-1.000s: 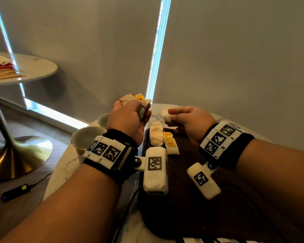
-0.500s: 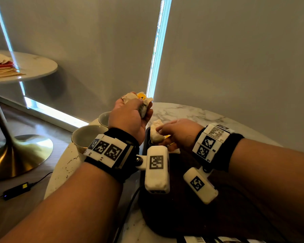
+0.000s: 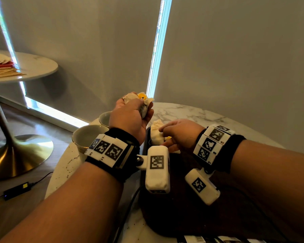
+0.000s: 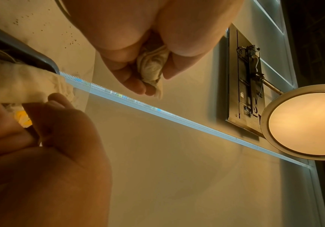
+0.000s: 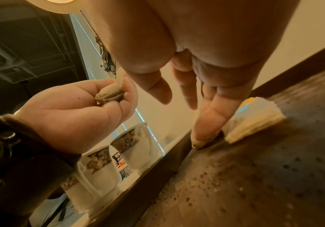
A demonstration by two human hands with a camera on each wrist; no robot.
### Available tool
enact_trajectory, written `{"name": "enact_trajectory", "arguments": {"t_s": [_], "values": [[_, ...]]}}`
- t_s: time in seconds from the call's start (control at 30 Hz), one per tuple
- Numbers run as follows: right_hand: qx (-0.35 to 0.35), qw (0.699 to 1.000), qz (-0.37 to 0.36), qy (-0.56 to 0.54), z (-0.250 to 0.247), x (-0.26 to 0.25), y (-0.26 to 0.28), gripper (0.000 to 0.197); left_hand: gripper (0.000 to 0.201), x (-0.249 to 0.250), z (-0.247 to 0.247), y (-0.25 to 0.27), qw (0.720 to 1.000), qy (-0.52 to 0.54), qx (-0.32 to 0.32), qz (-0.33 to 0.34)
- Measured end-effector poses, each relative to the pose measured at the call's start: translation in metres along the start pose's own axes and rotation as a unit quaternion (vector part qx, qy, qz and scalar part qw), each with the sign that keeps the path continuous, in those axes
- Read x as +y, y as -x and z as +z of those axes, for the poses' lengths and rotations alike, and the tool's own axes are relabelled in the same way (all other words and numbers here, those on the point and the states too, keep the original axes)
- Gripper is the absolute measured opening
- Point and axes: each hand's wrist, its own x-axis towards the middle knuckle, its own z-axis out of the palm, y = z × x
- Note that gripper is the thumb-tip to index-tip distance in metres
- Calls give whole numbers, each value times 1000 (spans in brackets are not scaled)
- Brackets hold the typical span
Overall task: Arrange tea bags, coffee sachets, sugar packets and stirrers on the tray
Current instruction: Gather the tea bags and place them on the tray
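Right hand lowering onto tray, fingers loose at tea bags; left hand still gripping tea-bag bunch.

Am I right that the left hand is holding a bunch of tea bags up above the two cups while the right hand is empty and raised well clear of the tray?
Not quite: the right hand is down at the dark tray, fingers on the tea bags lying there, as the head view shows. The left hand does hold a bunch.

surface: round white marble table, lower centre to right of head view | on it: dark tray at centre-bottom, tea bags at its far end; two cups left of tray near table's left edge; black cable beside tray's left side
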Motion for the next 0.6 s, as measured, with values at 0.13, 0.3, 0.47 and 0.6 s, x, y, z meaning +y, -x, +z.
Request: {"name": "enact_trajectory", "arguments": {"t_s": [0.13,0.3,0.47,0.6], "values": [[28,999,-24,-16,-2,-2,0,22,23,0,0,0,1000,-5,1,-6],[-23,999,-4,-35,3,-5,6,22,31,-1,0,1,1000,-1,-3,-4],[-31,999,10,-27,10,-6,9,22,21,2,2,4,1000,11,-15,-21],[-20,999,5,-24,11,-6,8,25,13,4,4,9,998,41,-28,-42]]}}
